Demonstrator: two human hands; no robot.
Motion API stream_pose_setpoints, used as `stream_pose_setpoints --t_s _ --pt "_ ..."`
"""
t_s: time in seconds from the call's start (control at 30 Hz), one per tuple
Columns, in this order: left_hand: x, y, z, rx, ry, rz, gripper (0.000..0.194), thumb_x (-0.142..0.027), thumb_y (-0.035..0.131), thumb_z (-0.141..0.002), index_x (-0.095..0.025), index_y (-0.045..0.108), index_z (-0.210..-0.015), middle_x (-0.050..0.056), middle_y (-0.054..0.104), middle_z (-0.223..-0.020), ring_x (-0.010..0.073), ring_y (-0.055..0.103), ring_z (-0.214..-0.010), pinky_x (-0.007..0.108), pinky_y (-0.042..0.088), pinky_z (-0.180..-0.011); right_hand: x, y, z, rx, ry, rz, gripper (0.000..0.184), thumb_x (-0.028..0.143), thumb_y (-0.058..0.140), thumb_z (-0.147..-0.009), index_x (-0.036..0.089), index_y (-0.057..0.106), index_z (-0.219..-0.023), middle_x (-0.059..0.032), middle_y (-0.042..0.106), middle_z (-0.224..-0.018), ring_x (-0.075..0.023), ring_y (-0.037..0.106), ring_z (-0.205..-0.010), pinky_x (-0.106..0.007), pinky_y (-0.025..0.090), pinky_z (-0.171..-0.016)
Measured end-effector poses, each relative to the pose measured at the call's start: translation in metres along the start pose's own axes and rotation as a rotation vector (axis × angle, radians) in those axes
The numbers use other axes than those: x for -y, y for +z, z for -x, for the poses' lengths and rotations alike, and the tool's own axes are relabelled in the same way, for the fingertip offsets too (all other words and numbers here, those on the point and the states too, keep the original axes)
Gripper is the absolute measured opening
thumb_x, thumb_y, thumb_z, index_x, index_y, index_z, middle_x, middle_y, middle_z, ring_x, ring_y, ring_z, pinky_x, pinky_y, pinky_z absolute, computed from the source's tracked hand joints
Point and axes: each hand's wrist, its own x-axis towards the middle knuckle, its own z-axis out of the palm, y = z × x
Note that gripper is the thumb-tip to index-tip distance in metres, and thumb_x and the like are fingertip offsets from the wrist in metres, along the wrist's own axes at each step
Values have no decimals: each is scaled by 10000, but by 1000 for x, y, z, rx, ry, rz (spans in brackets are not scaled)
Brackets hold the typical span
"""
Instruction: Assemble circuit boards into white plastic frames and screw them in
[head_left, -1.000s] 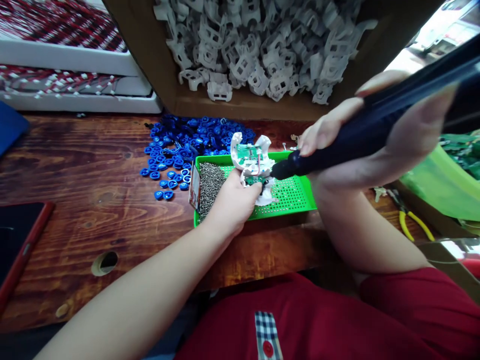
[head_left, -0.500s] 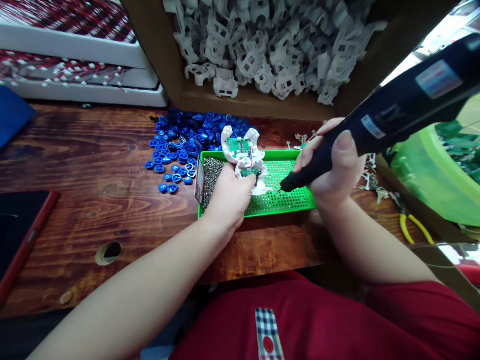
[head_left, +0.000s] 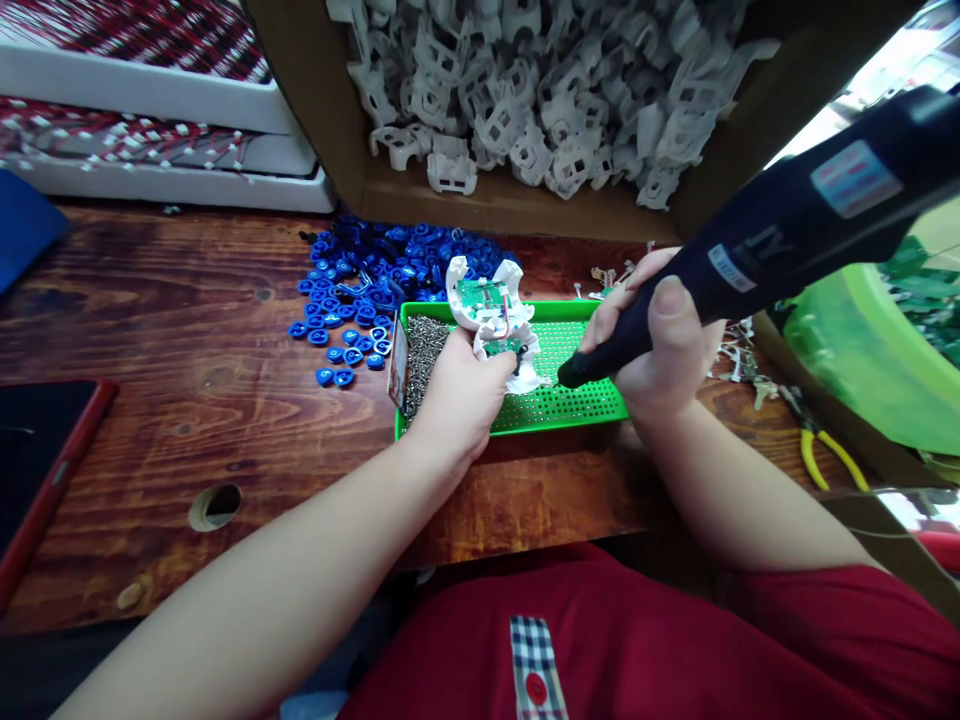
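Observation:
My left hand (head_left: pixel 463 393) is closed on a white plastic housing (head_left: pixel 466 316) whose two parts carry green circuit boards (head_left: pixel 482 298), joined by a red and white wire. My right hand (head_left: pixel 660 335) grips a dark electric screwdriver (head_left: pixel 750 255), tilted with its black nose (head_left: pixel 574 371) down and to the left. The nose is close to the right edge of the housing; whether the bit touches it I cannot make out. Under both lies a green tray (head_left: pixel 570 428) with a perforated bed, and small screws (head_left: pixel 425 345) are heaped at its left end.
Blue plastic buttons (head_left: pixel 360 300) lie piled behind and left of the tray. A cardboard box (head_left: pixel 480 215) of white shells stands at the back. Pliers with yellow handles (head_left: pixel 811 455) and a light-green basin (head_left: pixel 862 370) are at right, a red-cased tablet (head_left: pixel 67 470) at left.
The screwdriver's body has swung slightly lower, and its nose has shifted a little left. The housing in my left hand has moved slightly to the right.

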Motion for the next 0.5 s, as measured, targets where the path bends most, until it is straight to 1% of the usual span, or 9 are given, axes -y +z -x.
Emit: stream_pose_setpoints --t_s 0.1,0.17,0.27,0.3,0.4,0.5 --pt "0 0 1 7 7 17 432 -66 622 -610 -139 552 -1031 87 648 -1062 200 612 -970 348 434 -914 2 0 1 -2 17 17 158 397 560 -802 241 557 -823 58 491 -489 -113 461 -349 -252 320 -316" --pt "-1 0 2 11 8 28 432 -60 629 -605 -136 553 -1023 77 649 -1032 186 615 -942 333 435 -900 8 -1 -3 -25 5 33 177 416 553 -798 242 561 -831 59 489 -477 -112 455 -341 -249 309 -313" --pt "-3 1 4 34 -11 49 423 -52 643 -599 -142 563 -1005 54 656 -998 167 616 -912 318 437 -886 27 -1 -17 -114 -37 29 232 460 545 -778 228 552 -778 55 461 -451 -114 450 -332 -249 312 -313" --pt "-4 2 5 46 -24 55 413 -55 649 -600 -145 568 -995 49 659 -993 162 616 -904 315 438 -882 35 0 -23 -120 -51 22 253 480 552 -765 227 544 -758 52 455 -443 -123 455 -335 -255 322 -314" --pt "-7 3 7 101 -76 41 385 -73 671 -610 -151 577 -975 46 662 -1010 152 615 -883 308 450 -854 54 8 -40 -115 -98 -22 254 479 565 -765 230 522 -736 51 448 -444 -138 452 -335 -271 330 -305" --pt "-9 2 9 170 -121 3 401 -95 683 -626 -156 575 -1007 64 656 -1064 157 617 -884 319 460 -841 55 24 -51 -200 -191 -101 196 386 504 -832 212 506 -741 57 433 -461 -110 413 -317 -270 345 -315"
